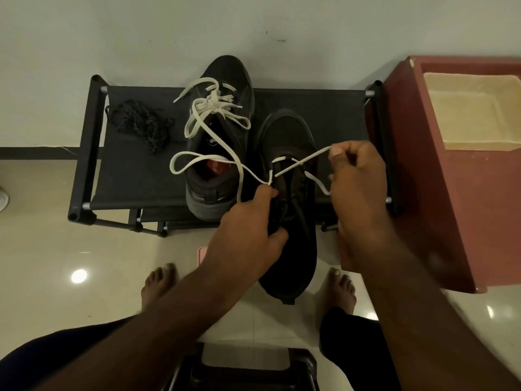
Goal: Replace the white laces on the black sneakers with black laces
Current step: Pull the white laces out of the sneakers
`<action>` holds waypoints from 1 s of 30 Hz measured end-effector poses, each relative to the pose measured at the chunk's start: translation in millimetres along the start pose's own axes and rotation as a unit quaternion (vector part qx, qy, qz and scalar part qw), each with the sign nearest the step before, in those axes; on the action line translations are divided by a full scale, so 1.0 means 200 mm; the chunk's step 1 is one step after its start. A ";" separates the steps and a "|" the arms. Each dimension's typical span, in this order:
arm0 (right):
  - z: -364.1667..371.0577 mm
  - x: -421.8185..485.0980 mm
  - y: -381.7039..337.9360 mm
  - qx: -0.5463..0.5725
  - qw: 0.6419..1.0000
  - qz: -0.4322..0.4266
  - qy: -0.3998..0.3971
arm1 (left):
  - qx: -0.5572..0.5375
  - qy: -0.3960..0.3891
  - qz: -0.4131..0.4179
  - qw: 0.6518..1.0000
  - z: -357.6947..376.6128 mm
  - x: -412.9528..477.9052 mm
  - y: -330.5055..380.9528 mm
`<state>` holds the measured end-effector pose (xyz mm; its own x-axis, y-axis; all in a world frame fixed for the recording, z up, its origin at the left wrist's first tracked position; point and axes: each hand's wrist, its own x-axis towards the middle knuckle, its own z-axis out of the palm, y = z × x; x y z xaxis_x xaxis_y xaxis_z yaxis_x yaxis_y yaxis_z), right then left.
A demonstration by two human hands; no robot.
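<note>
Two black sneakers are on a black shoe rack (132,170). The left sneaker (222,131) stands fully laced with a white lace (217,105) tied loosely. The right sneaker (290,221) overhangs the rack's front edge toward me. My left hand (248,230) grips its side near the eyelets and pinches its white lace (251,172). My right hand (358,187) pinches the same lace's other strand, pulled up to the right. That lace remains threaded only through the eyelets near the toe. A bundle of black laces (143,124) lies on the rack's left part.
A reddish-brown box (439,210) with a cream lining stands right of the rack. My bare feet (158,286) rest on the glossy tiled floor, and a dark stool edge (253,371) is below me. A white wall rises behind the rack.
</note>
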<state>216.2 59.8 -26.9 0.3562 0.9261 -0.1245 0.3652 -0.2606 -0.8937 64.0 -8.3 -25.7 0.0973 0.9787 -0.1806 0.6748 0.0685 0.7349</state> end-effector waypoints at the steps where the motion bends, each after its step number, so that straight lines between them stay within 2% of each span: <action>1: -0.01 0.00 0.00 -0.010 1.000 -0.014 0.006 | 0.002 0.000 0.001 1.000 0.00 0.00 0.00; 4: 0.00 -0.04 -0.01 -0.095 0.983 -0.153 -0.028 | 0.006 0.000 0.005 1.000 0.00 0.00 0.00; 6: 0.03 -0.06 0.00 -0.127 0.969 -0.192 -0.085 | 0.004 0.004 0.007 1.000 0.00 0.01 0.00; 10: 0.06 -0.08 0.02 -0.141 0.963 -0.164 -0.160 | 0.001 0.008 0.014 1.000 0.01 0.01 0.00; 21: 0.08 -0.08 0.00 -0.212 0.948 -0.145 -0.187 | -0.003 -0.002 0.015 1.000 0.02 0.01 -0.01; 24: 0.07 -0.07 0.00 -0.144 0.971 -0.135 -0.135 | -0.012 0.008 0.012 1.000 0.02 0.02 0.00; 26: 0.05 -0.04 -0.01 -0.023 0.998 -0.033 -0.052 | -0.024 0.009 0.001 1.000 0.02 0.02 0.00; 28: 0.01 0.01 -0.01 0.089 0.993 0.076 0.011 | -0.033 0.004 -0.003 0.999 0.02 0.01 -0.01; 29: -0.01 0.01 -0.01 0.100 0.991 0.084 0.029 | -0.035 0.003 -0.003 0.999 0.02 0.01 -0.01; 30: -0.03 0.01 0.00 0.067 0.996 0.046 0.045 | -0.036 0.001 -0.004 0.999 0.02 0.01 -0.01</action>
<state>221.6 60.7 -23.9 0.4614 0.8699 -0.1747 0.2120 -0.2992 -0.9303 65.7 -7.0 -29.2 0.0911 0.9786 -0.1846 0.6208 0.0891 0.7789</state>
